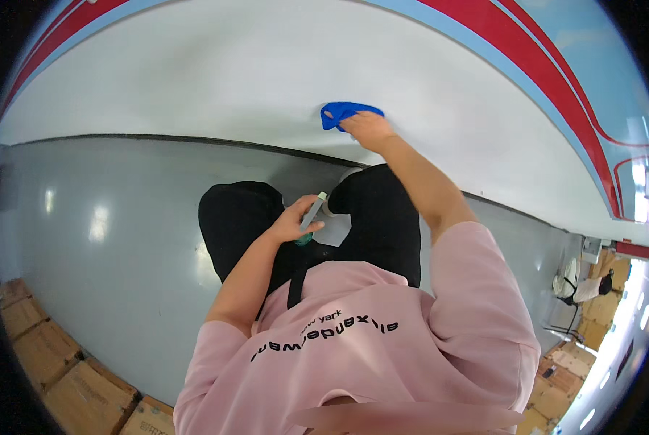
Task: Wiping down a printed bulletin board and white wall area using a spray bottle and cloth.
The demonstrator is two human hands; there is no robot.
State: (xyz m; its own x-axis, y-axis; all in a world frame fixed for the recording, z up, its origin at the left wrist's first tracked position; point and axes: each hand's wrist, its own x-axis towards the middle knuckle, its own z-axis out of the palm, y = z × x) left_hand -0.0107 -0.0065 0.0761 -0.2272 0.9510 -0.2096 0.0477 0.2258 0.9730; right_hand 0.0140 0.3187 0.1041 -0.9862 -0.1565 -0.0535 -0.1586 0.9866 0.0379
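My right hand [369,130] presses a crumpled blue cloth [351,110] against the lower part of a white wall panel [237,70]. The arm is stretched out, and some fingertips are hidden by the cloth. Down between my knees, my left hand [294,220] is closed around what looks like a spray bottle [312,212]. Its head is grey with a pale green tip, and a bit of green body shows below my fingers. Most of the bottle is hidden by the hand and wrist.
A dark joint [194,138] runs where the panel meets the glossy grey floor [139,179]. Red and light-blue stripes [547,70] cross the wall higher up. Cardboard boxes [47,353] line the lower left. Another person [585,288] is far off at right, near more boxes [566,370].
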